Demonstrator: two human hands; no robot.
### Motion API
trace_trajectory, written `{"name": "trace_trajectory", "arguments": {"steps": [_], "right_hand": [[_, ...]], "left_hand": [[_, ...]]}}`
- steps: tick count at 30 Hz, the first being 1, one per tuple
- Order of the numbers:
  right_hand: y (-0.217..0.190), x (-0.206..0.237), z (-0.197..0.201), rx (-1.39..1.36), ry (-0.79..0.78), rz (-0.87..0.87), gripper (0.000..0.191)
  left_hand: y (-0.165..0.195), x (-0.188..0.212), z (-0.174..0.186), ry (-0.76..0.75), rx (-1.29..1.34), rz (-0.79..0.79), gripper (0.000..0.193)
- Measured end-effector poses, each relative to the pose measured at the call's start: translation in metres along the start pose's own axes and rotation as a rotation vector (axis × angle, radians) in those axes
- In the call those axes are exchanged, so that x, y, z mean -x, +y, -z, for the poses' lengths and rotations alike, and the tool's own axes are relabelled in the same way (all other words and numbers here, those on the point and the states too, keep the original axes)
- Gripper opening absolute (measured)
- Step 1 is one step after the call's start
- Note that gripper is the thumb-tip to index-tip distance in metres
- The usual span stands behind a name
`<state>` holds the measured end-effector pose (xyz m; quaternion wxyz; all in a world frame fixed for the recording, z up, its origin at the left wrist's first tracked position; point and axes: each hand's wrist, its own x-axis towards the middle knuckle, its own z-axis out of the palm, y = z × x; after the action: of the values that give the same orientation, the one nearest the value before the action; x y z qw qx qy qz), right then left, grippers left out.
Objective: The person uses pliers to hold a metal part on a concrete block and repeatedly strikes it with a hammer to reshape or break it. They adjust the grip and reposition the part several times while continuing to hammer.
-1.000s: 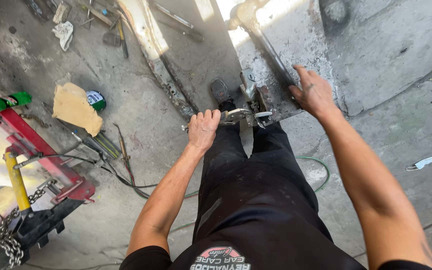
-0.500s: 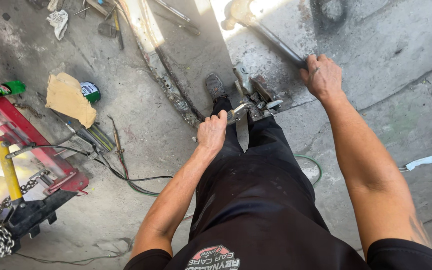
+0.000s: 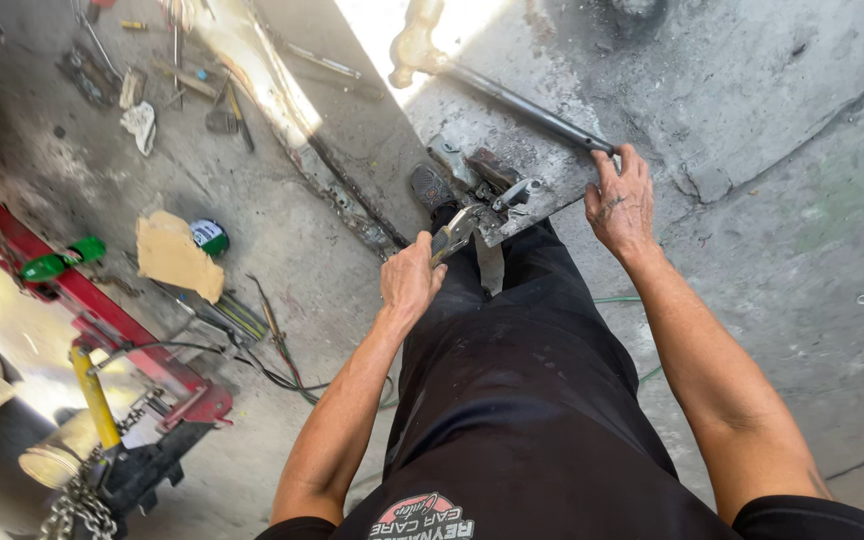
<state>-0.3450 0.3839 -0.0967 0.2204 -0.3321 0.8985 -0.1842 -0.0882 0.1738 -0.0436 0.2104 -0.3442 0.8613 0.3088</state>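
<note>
Pliers (image 3: 462, 232) clamped on near edge of metal plate (image 3: 512, 170), left hand (image 3: 410, 280) fingers closed around their handles. Right hand (image 3: 620, 205) fingers wrapped on end of dark rod (image 3: 522, 105) at plate's right edge. Shoe (image 3: 432, 187) pins plate to floor (image 3: 772, 200). Plate looks unbent here; work appears midway.

Daylight is strong and uneven. A blown-out sunlit band (image 3: 392, 30) crosses the floor (image 3: 772, 120) at the top, washing out detail there, and a second glare patch sits at the far left edge, beyond the red frame (image 3: 72, 290). Between band and frame the concrete lies in soft shade. The arms cast little shadow. Wide-angle bending stretches the edges, and the corners are smeared. The left hand (image 3: 409, 283) and right hand (image 3: 622, 205) below the band are fairly sharp.
</note>
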Motion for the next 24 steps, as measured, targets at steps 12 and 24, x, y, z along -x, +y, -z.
{"name": "trace_trajectory", "arguments": {"steps": [12,24], "right_hand": [[0.022,0.023,-0.002,-0.221,-0.050,-0.055,0.047],[0.034,0.041,0.016,-0.239,-0.224,-0.136,0.043]], "left_hand": [[0.011,0.003,-0.013,0.408,0.165,-0.104,0.030],[-0.018,-0.038,-0.041,0.475,-0.095,0.070,0.034]]}}
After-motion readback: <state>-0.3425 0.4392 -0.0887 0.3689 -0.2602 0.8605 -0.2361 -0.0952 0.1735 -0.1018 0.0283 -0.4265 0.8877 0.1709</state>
